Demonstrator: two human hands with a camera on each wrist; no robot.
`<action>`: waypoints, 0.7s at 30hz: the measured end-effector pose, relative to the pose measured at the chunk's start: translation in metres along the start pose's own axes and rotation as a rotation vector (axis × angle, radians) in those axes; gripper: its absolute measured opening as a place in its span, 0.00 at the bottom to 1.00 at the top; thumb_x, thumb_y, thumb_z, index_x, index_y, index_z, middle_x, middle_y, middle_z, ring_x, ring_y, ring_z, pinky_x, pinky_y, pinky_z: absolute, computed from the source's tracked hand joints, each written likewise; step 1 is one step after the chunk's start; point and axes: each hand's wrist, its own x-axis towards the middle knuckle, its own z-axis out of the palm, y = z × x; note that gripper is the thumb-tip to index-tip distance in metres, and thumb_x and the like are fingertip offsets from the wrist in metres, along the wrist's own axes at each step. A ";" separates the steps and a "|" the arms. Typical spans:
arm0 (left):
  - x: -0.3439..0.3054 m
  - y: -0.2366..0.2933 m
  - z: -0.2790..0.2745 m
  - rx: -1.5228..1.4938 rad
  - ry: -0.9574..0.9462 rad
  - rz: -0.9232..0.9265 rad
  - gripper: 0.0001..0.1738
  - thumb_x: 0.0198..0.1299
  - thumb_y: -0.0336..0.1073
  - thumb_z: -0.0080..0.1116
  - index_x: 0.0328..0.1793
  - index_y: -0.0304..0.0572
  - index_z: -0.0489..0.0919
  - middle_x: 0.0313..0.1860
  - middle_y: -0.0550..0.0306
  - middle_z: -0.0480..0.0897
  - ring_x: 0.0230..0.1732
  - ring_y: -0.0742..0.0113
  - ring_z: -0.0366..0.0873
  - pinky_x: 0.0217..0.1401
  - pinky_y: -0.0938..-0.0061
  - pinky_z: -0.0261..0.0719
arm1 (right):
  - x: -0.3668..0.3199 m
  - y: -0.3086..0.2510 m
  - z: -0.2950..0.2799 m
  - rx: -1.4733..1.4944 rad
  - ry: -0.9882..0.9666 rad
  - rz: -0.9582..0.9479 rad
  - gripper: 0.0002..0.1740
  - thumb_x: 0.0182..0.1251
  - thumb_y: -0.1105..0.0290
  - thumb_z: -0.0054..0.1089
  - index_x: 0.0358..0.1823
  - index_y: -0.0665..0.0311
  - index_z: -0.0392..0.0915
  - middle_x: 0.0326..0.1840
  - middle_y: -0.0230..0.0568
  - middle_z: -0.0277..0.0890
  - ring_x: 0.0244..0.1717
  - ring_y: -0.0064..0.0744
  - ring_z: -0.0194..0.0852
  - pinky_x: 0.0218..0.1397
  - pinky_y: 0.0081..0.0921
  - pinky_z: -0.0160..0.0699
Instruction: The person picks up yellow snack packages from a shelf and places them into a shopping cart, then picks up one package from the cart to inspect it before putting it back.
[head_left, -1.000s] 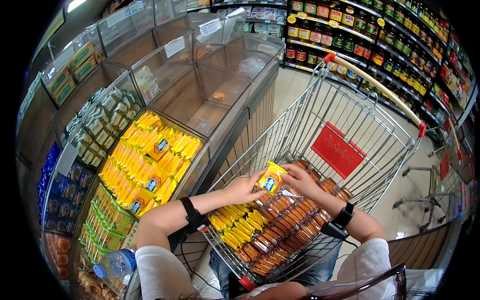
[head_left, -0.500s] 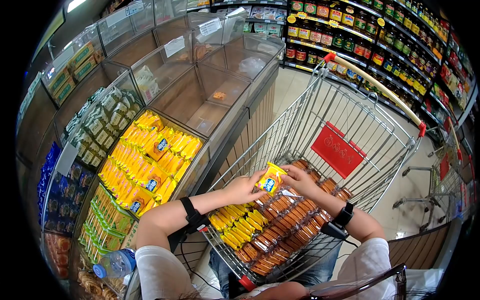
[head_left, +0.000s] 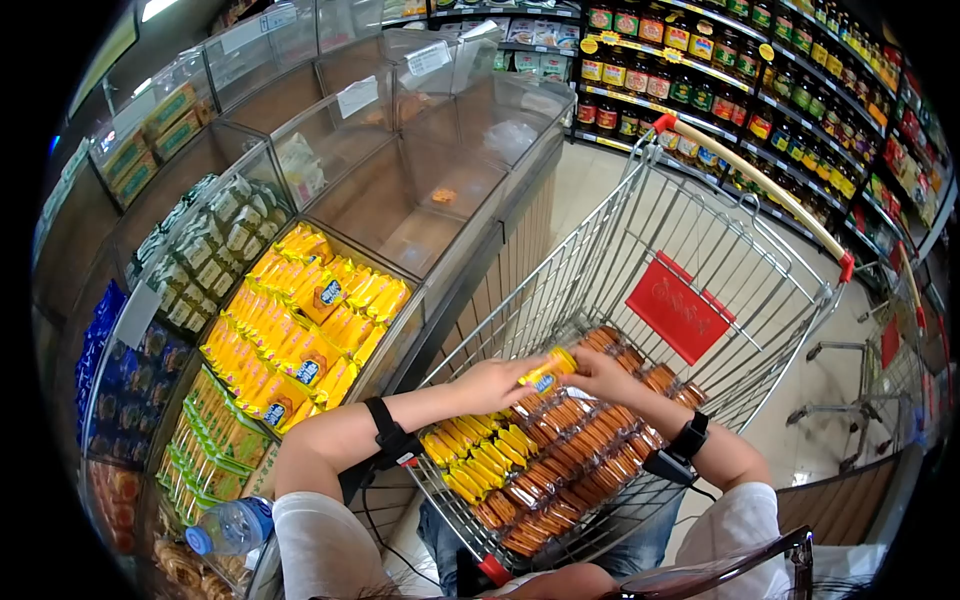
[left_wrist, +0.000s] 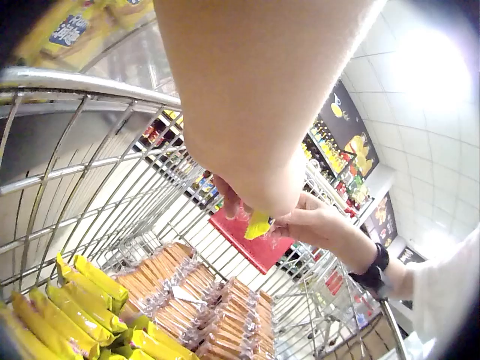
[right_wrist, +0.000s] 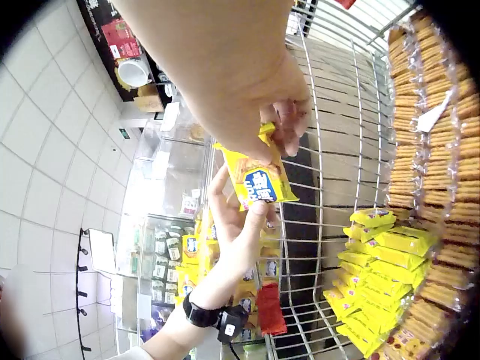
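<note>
Both hands hold one small yellow snack packet (head_left: 547, 372) above the shopping cart (head_left: 500, 317). My left hand (head_left: 492, 386) pinches one end between thumb and fingers, and its thumb lies on the printed front in the right wrist view. The other end is pinched by my right hand (head_left: 604, 378). The packet has a blue label with white lettering and looks sealed. Below it in the cart, yellow packets (head_left: 477, 455) stand in rows beside long rows of brown biscuits (head_left: 580, 440) in clear wrap.
Left of the cart stands a display of clear bins (head_left: 370, 190); one is heaped with matching yellow packets (head_left: 300, 335). A water bottle (head_left: 230, 526) lies at the lower left. Shelves of jars (head_left: 690, 60) line the back, and another cart (head_left: 880, 370) stands at the right.
The yellow packet has come down slightly and tipped, so its front shows foreshortened in the head view. Both hands moved with it and still hold it.
</note>
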 end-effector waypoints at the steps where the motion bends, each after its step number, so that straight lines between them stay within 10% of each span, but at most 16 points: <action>1: 0.000 -0.001 0.005 0.043 0.057 0.146 0.28 0.57 0.45 0.46 0.61 0.43 0.58 0.36 0.48 0.77 0.31 0.54 0.77 0.35 0.65 0.74 | -0.003 -0.005 0.000 -0.083 -0.049 0.073 0.21 0.54 0.66 0.58 0.48 0.65 0.68 0.41 0.41 0.72 0.37 0.31 0.71 0.42 0.26 0.69; 4: -0.002 0.000 0.004 0.079 0.037 0.255 0.24 0.58 0.44 0.45 0.59 0.46 0.63 0.41 0.53 0.77 0.34 0.57 0.77 0.40 0.65 0.73 | -0.004 -0.013 0.004 -0.171 -0.115 0.140 0.20 0.54 0.66 0.59 0.46 0.66 0.68 0.40 0.42 0.72 0.39 0.30 0.72 0.42 0.27 0.70; 7: -0.002 -0.002 0.006 0.050 -0.051 0.227 0.20 0.57 0.43 0.45 0.55 0.49 0.67 0.42 0.55 0.76 0.38 0.58 0.75 0.43 0.66 0.71 | -0.003 -0.007 0.009 -0.225 0.013 -0.220 0.15 0.57 0.69 0.55 0.44 0.66 0.66 0.35 0.36 0.71 0.37 0.22 0.70 0.40 0.19 0.69; 10: -0.003 -0.007 0.014 0.014 -0.043 0.353 0.12 0.53 0.37 0.47 0.45 0.48 0.71 0.37 0.56 0.76 0.35 0.55 0.75 0.38 0.62 0.71 | -0.001 -0.008 0.006 0.101 -0.082 0.128 0.15 0.55 0.73 0.56 0.45 0.65 0.69 0.38 0.38 0.72 0.39 0.24 0.73 0.39 0.17 0.71; 13: -0.003 -0.010 0.016 -0.035 -0.016 0.378 0.12 0.52 0.36 0.47 0.44 0.47 0.70 0.34 0.55 0.76 0.34 0.54 0.74 0.37 0.62 0.71 | -0.001 -0.007 0.017 -0.221 -0.169 -0.157 0.18 0.54 0.73 0.58 0.47 0.64 0.67 0.46 0.41 0.63 0.39 0.26 0.71 0.39 0.19 0.74; 21: 0.000 -0.011 0.011 0.019 -0.050 0.407 0.18 0.54 0.34 0.47 0.53 0.48 0.69 0.39 0.54 0.76 0.38 0.56 0.74 0.40 0.64 0.70 | 0.002 -0.016 0.017 -0.243 -0.211 -0.025 0.16 0.55 0.71 0.58 0.45 0.63 0.70 0.45 0.43 0.67 0.37 0.34 0.71 0.39 0.26 0.72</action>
